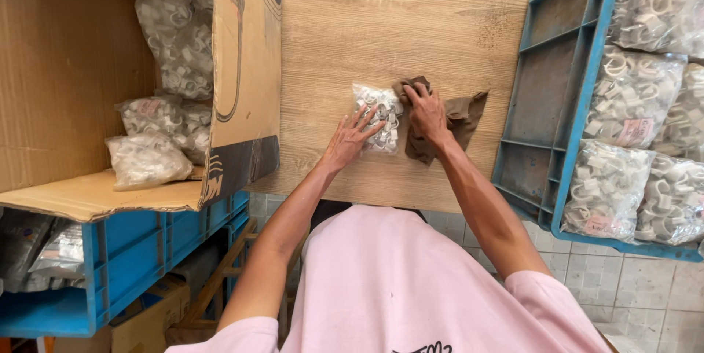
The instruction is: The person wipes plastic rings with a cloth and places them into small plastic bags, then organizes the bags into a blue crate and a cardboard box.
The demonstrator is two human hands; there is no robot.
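A small clear bag of white plastic clips (381, 112) lies on the wooden table (345, 38). My left hand (349, 140) rests on the bag's near left side with fingers spread, holding it down. My right hand (426, 113) presses a brown cloth (463, 117) against the bag's right edge, fingers bent over the cloth.
An open cardboard box (246, 74) at the left holds several bags of clips (180, 38) and sits on a blue crate (132, 250). At the right, a blue plastic crate (550, 89) holds more such bags (631, 96). Tiled floor shows below.
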